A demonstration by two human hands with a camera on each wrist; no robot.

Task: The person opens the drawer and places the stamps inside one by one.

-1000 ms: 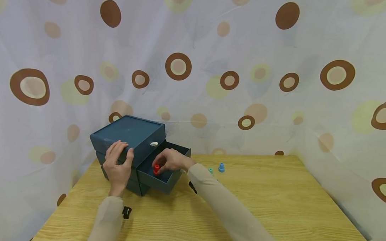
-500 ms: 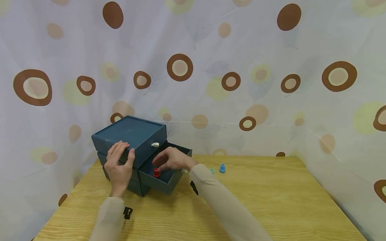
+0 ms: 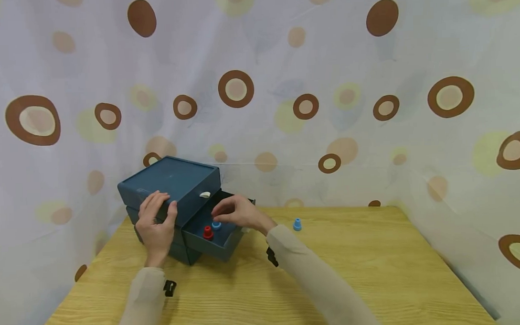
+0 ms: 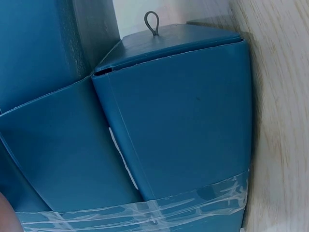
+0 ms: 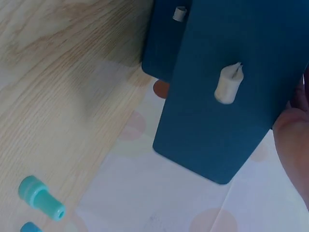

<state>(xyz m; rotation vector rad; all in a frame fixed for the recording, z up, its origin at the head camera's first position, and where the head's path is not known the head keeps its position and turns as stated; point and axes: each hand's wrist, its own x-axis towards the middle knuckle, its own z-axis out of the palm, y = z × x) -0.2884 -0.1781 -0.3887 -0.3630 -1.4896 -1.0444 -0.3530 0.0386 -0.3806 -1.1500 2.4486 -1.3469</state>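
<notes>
A dark blue stacked drawer unit (image 3: 170,177) stands at the left of the table, with a middle drawer (image 3: 209,250) pulled out. My left hand (image 3: 156,228) rests against the unit's near side, fingers at its upper edge. Over the drawer hovers my right hand (image 3: 242,213), fingers loosely bent, with nothing visibly held. Just below its fingertips a small blue stepped plastic piece (image 3: 217,225) stands in the drawer, its top partly covered. Beside that stands a similar red piece (image 3: 208,233). The right wrist view shows the drawer's white pull tab (image 5: 229,84).
On the wooden table (image 3: 354,264), right of the drawer, stands another blue piece (image 3: 297,224). A teal piece (image 5: 41,198) appears in the right wrist view. Clear tape (image 4: 145,215) wraps the unit. A patterned curtain (image 3: 263,133) hangs behind.
My right hand has let go of the red piece, left standing in the drawer, and shifted up and right. The blue piece in the drawer has come into sight. My left hand stays put.
</notes>
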